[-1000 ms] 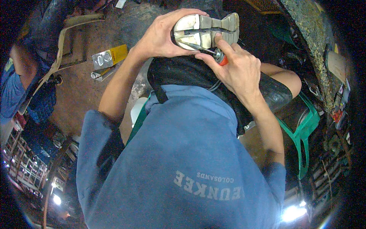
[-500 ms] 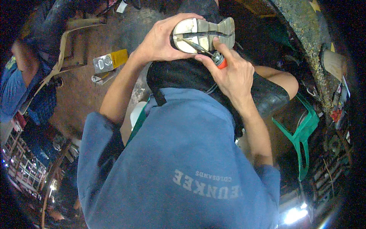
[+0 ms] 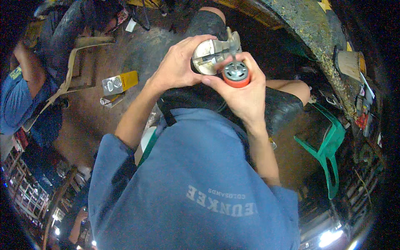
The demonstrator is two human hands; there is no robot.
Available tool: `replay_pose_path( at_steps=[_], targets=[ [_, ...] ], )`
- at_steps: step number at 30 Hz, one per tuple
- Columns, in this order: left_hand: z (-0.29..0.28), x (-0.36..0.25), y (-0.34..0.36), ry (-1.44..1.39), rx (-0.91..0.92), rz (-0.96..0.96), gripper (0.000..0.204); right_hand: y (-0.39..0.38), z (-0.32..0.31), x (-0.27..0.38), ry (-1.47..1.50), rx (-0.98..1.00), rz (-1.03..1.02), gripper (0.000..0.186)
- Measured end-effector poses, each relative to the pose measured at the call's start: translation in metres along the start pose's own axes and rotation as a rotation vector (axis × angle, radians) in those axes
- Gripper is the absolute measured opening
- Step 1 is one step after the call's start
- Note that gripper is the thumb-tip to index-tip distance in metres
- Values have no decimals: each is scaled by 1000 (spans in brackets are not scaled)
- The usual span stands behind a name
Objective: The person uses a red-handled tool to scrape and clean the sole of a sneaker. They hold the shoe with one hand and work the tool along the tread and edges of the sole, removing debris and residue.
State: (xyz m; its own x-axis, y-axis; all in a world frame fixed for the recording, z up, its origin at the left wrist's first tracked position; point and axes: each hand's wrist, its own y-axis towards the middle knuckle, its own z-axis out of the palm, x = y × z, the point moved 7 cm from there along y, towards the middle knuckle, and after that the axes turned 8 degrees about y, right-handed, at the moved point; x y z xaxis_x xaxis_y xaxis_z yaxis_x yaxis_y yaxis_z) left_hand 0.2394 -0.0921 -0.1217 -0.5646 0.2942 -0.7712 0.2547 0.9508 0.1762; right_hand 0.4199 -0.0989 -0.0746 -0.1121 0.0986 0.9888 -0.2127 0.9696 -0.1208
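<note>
A shoe (image 3: pixel 205 52) is held sole up above my lap, its pale tread split by a dark groove along the middle. My left hand (image 3: pixel 178 62) is wrapped round its left end, with the thumb at the near edge. In my right hand (image 3: pixel 246 98) is a small round motor tool (image 3: pixel 236 71) with a slotted silver end face and an orange-red body. That face is turned up toward me, close to the sole's near right part. The tip of the tool and some right fingers are smeared by motion, so I cannot tell whether it touches the tread.
On the brown floor to the left lie a yellow and silver box (image 3: pixel 121 82) and a small cylinder (image 3: pixel 110 101). A green plastic chair (image 3: pixel 329 143) is at the right. A crusted, pale-stained edge (image 3: pixel 310 46) runs along the upper right. Another person's arm (image 3: pixel 35 77) shows at the far left.
The shoe has tilted and shifted slightly nearer. The motor tool has swung round, so its slotted end now faces up; its thin pointed bit, plain before against the sole, is now blurred.
</note>
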Motion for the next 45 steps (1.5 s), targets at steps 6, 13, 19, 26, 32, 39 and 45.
replay_pose_path(
  at_steps=[6, 13, 19, 26, 32, 39, 45],
  targets=[
    [5, 1, -1, 23, 15, -30, 80, 3, 25, 21, -217, -46, -196, 37],
    [3, -5, 1, 54, 0, 50, 83, 2, 26, 21, -231, -88, -238, 32],
    [-4, -9, 0, 66, -36, -13, 87, 21, -22, -11, 142, -247, 90, 27],
    [-7, 6, -7, -117, -58, -51, 95, 41, -122, -1, 271, -593, -84, 22],
    [-7, 10, -16, -255, -169, -58, 101, 75, -175, 24, -417, -782, -449, 24],
    [-6, 12, -19, -233, -234, -111, 103, 75, -177, 2, -918, -595, -373, 55],
    [-6, 10, -18, -147, -183, -155, 99, 71, -200, 11, -1029, -406, -472, 65]
  ],
)
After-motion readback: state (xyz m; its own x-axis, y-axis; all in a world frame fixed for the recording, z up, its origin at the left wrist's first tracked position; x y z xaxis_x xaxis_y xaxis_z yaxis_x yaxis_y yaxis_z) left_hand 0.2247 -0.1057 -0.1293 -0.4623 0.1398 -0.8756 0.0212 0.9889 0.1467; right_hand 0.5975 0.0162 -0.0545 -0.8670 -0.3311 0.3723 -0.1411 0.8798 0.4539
